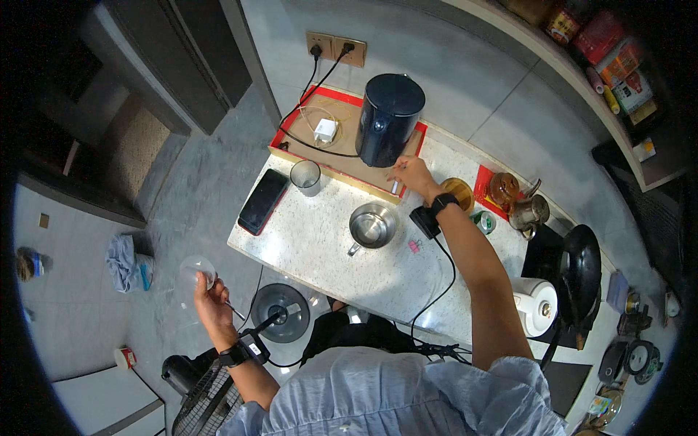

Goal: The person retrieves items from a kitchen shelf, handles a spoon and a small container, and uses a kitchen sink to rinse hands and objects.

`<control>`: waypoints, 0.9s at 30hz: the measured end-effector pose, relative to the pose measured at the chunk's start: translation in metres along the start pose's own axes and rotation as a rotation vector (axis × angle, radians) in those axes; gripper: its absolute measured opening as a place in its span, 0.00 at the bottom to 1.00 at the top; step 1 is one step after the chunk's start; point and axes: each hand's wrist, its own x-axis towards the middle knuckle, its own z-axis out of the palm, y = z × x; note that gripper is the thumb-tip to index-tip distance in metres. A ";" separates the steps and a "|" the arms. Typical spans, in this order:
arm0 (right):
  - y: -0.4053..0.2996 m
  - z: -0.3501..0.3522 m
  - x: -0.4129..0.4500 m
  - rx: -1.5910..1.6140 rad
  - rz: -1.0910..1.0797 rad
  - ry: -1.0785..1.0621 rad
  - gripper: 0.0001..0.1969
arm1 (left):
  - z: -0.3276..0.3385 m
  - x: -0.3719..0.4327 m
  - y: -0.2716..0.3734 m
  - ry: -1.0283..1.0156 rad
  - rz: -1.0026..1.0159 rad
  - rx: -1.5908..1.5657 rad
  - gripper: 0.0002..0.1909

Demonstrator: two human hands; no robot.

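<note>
My left hand is raised off the counter's left edge and grips a clear, round plastic lid or shallow cup; a thin metal handle shows below the fingers. My right hand reaches to the base of a dark blue electric kettle over a shallow red-edged cardboard tray. Its fingers are bent near a small white stick-like item; whether they hold anything is unclear. A stainless steel mug stands on the speckled counter, with a ribbed glass and a black phone to its left.
A white adapter with cable lies in the tray. Right of my right arm are a white electric kettle, a black wok and a metal teapot. A black cable crosses the counter. A fan stands lower left.
</note>
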 end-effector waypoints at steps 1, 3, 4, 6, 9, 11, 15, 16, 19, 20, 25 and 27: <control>-0.014 -0.002 -0.006 0.102 -0.004 0.039 0.01 | 0.007 -0.003 0.001 0.063 -0.028 0.023 0.11; -0.047 -0.005 -0.025 0.217 -0.016 0.116 0.01 | 0.027 -0.010 -0.002 -0.031 0.005 -0.055 0.11; -0.066 -0.009 -0.038 0.218 -0.030 0.154 0.02 | 0.038 -0.012 0.001 -0.173 -0.028 -0.085 0.10; -0.105 -0.012 -0.068 0.468 -0.068 0.086 0.04 | 0.068 -0.018 -0.003 -0.222 -0.099 -0.136 0.08; -0.156 -0.014 -0.106 0.614 -0.155 0.087 0.05 | 0.109 -0.026 0.002 -0.395 -0.310 -0.252 0.12; -0.179 -0.014 -0.128 0.756 -0.178 0.023 0.05 | 0.136 -0.033 0.004 -0.582 -0.491 -0.458 0.15; -0.200 -0.002 -0.152 0.719 -0.200 0.032 0.07 | 0.174 -0.058 0.010 -0.803 -0.386 -0.378 0.13; -0.203 -0.001 -0.155 0.812 -0.214 0.041 0.07 | 0.179 -0.067 0.012 -0.842 -0.319 -0.291 0.12; -0.209 0.012 -0.161 1.084 -0.204 -0.009 0.09 | 0.196 -0.092 0.015 -1.015 -0.199 -0.122 0.14; -0.209 0.019 -0.165 1.132 -0.169 -0.049 0.08 | 0.204 -0.102 0.011 -1.041 -0.177 -0.106 0.16; -0.205 0.051 -0.172 0.865 -0.354 -0.007 0.12 | 0.220 -0.126 0.006 -1.128 -0.155 -0.222 0.20; -0.200 0.051 -0.178 0.700 -0.340 -0.020 0.14 | 0.218 -0.125 0.007 -1.019 -0.225 -0.242 0.18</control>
